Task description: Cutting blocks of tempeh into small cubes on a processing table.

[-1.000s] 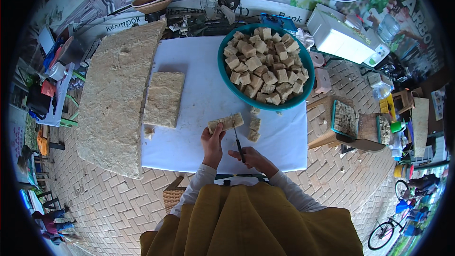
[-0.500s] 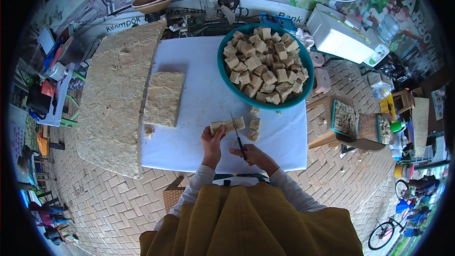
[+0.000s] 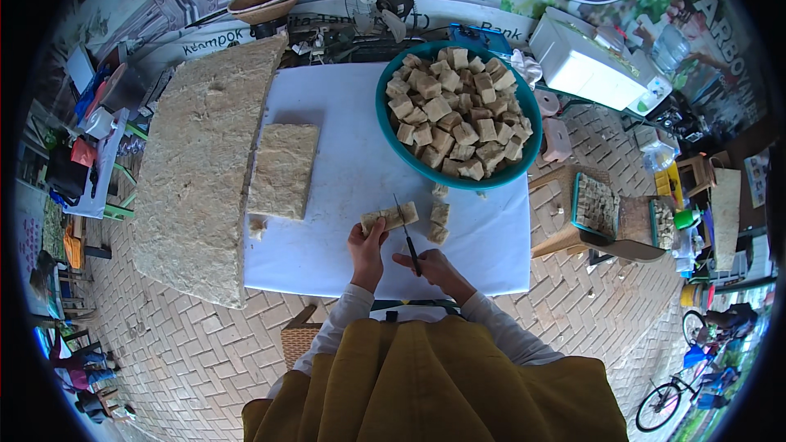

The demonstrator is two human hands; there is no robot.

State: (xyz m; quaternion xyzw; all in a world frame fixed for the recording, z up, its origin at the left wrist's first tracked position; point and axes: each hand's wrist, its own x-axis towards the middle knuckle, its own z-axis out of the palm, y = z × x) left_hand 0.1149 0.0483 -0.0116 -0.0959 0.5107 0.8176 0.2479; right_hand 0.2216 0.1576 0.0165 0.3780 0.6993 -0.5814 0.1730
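My left hand (image 3: pixel 366 250) grips a short strip of beige fibrous block (image 3: pixel 388 215) over the white-covered table (image 3: pixel 344 131). My right hand (image 3: pixel 434 272) is closed on the black handle of a knife (image 3: pixel 413 255), whose thin blade crosses the strip toward its right part. Just right of that lies a cut strip (image 3: pixel 439 225) with small bits around it. A square slab (image 3: pixel 281 172) and a much larger slab (image 3: pixel 188 164) lie to the left. A teal basin (image 3: pixel 385 127) heaped with cubes stands at the back right of the table.
A wicker chair (image 3: pixel 553 241) with two teal trays (image 3: pixel 581 209) of pieces stands at right. A chair (image 3: pixel 295 344) is beside me. A fan (image 3: pixel 377 4), woven bowls (image 3: pixel 266 0) and white box (image 3: pixel 585 57) are at the back, people (image 3: pixel 82 372) at far left, bicycles (image 3: pixel 659 405) at far right.
My hands, the strip and the knife shifted slightly right about half a second ago and have since moved slightly back left, the knife still across the strip. The far-left people have moved a little.
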